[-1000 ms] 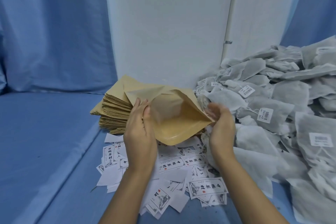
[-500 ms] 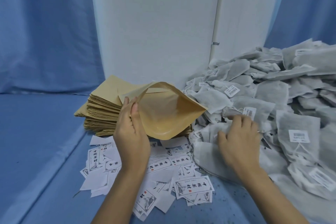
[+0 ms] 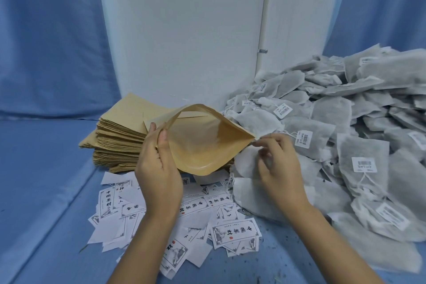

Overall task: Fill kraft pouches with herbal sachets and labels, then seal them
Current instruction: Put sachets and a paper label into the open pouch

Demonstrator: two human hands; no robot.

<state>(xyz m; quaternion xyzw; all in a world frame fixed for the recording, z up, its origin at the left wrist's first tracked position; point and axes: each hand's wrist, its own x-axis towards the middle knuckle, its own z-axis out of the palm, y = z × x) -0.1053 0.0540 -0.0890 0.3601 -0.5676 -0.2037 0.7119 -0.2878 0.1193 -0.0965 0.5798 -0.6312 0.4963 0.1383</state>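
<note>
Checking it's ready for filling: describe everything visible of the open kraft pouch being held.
The kraft pouch is tan paper with a glossy lining. Its mouth gapes wide, nothing visible inside. The left hand grips its left edge, holding it above the labels, before the pouch stack. The right hand is at its right corner; contact unclear.

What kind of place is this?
Probably a small hand-packing station: a stack of kraft pouches, a heap of tagged herbal sachets and loose printed labels on a blue-covered surface. The left hand holds one pouch open.
</note>
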